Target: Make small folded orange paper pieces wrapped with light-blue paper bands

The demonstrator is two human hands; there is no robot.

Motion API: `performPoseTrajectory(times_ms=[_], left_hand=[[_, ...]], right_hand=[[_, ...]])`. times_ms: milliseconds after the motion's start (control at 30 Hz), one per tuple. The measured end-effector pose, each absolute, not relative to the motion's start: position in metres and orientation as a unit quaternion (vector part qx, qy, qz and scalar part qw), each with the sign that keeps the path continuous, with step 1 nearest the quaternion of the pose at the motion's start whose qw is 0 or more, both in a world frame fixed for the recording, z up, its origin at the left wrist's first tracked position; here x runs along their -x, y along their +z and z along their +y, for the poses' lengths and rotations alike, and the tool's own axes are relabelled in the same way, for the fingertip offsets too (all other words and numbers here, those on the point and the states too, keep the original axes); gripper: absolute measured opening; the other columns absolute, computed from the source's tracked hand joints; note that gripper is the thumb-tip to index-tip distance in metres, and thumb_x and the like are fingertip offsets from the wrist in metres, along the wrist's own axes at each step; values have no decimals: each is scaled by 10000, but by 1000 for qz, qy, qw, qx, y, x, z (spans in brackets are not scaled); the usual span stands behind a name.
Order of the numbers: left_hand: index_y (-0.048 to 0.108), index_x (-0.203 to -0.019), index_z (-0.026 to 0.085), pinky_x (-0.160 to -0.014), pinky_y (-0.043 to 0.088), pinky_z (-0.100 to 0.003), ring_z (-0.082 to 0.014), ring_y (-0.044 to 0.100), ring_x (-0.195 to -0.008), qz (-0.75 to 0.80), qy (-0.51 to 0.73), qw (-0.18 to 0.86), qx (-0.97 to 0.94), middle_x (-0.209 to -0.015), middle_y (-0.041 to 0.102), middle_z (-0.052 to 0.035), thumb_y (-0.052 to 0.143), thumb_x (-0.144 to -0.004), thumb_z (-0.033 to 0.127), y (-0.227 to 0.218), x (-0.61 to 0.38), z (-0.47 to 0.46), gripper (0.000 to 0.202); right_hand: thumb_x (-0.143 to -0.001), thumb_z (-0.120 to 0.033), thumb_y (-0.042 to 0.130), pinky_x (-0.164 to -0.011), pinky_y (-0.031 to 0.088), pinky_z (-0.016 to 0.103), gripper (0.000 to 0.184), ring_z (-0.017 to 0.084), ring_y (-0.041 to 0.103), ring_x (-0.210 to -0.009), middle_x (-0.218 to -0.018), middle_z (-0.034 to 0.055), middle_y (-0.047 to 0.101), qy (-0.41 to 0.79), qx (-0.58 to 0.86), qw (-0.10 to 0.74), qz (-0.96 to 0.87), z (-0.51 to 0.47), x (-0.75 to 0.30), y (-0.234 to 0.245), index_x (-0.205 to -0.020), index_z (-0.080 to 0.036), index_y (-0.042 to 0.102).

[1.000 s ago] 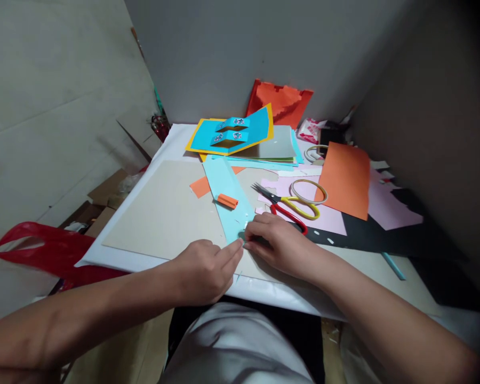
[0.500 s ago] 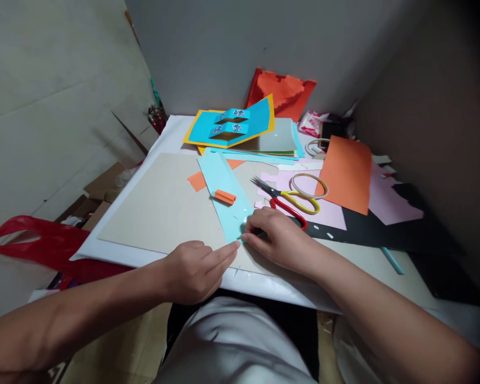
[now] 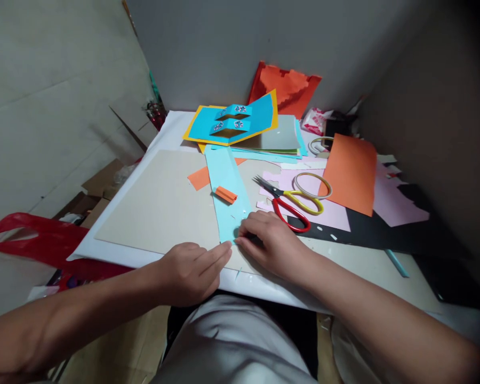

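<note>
A light blue paper strip (image 3: 229, 173) lies lengthwise on a grey-beige board, its near end between my two hands. My left hand (image 3: 194, 271) is closed, with the index finger and thumb tips at the strip's near left corner. The fingers of my right hand (image 3: 269, 239) are curled in a pinch at the near right corner. What each fingertip grips is partly hidden. A small folded orange paper piece (image 3: 226, 195) rests on the strip. Just beyond my right hand lie scissors (image 3: 278, 193) with one red and one yellow handle, blades part open.
The beige board (image 3: 144, 202) covers the table's near part. A blue and yellow pop-up card (image 3: 260, 114) stands open on stacked paper at the back. To the right are tape rings (image 3: 312, 185), an orange sheet (image 3: 352, 173), pink paper and black paper. A red bag (image 3: 36, 245) hangs at left.
The strip's near end has swung a little to the left, so it lies straighter. Both hands have shifted slightly left with it. The view has also moved a little.
</note>
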State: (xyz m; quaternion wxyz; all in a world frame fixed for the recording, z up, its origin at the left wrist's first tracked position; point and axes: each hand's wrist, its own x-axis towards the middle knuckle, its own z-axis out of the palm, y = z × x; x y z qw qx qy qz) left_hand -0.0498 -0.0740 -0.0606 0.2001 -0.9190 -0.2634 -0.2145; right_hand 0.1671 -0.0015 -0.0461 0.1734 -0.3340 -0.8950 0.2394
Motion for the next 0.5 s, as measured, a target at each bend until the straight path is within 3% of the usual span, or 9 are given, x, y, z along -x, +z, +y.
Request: performPoseTrajectory(times_ms=[500], left_hand=[[653, -1102, 46, -442, 468, -301, -135, 620, -541, -279, -233, 182, 914, -1088, 763, -146, 543, -779, 111, -60, 60, -77, 348]], right_hand=[[-893, -205, 570, -763, 350, 337, 98, 191, 515, -823, -837, 48, 618, 250, 324, 126, -904, -4, -167, -37, -832, -180, 643]])
